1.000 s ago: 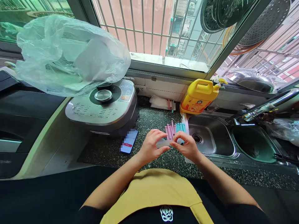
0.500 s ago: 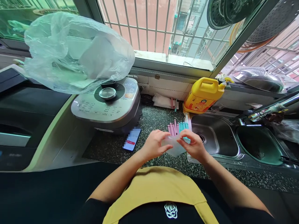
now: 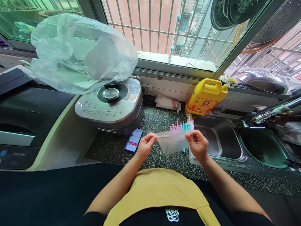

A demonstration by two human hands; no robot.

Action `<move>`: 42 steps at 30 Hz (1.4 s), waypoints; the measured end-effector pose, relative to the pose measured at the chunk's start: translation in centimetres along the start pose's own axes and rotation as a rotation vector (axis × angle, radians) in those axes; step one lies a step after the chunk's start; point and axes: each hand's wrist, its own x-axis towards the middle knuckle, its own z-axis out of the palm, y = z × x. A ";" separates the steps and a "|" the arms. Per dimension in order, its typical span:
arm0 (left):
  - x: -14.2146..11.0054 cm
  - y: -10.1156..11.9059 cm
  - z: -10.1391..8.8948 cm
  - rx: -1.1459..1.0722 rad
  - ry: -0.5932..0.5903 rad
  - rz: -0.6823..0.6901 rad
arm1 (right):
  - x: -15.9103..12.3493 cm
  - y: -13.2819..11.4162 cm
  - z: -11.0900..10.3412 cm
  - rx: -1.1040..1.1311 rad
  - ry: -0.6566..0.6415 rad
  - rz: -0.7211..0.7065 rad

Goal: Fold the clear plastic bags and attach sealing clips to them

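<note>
A small clear plastic bag (image 3: 172, 142) is stretched out flat between my two hands above the speckled counter. My left hand (image 3: 146, 145) pinches its left top corner and my right hand (image 3: 198, 145) pinches its right top corner. Just behind the bag, a row of pink and teal sticks (image 3: 180, 126) lies on the counter beside the sink; the bag hides their near ends.
A rice cooker (image 3: 110, 105) stands at the back left under a big crumpled plastic bag (image 3: 80, 55). A phone (image 3: 134, 140) lies in front of it. A yellow jug (image 3: 207, 96) stands by the steel sink (image 3: 218, 141). A tap (image 3: 270, 111) reaches over the right basin.
My hands have drawn apart, and the folded plastic bag between them has spread open flat. The view has shifted slightly.
</note>
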 end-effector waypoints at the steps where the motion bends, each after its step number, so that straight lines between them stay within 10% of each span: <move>1: 0.1 0.1 0.2 -0.025 0.017 0.014 | -0.1 0.1 0.2 0.015 0.009 -0.002; 12: 1.1 2.0 0.9 0.264 -0.011 0.272 | 1.0 -0.8 -1.8 -0.112 -0.108 -0.172; 20: 2.0 5.0 1.5 0.536 -0.271 0.545 | 5.2 -5.8 0.0 -0.357 -0.700 -0.295; 27: 2.0 3.3 0.9 0.332 -0.220 0.303 | 5.1 -5.2 0.6 -0.294 -0.621 -0.228; 42: 1.7 4.5 2.6 0.485 -0.326 0.305 | 5.9 -6.2 1.3 -0.184 -0.440 -0.203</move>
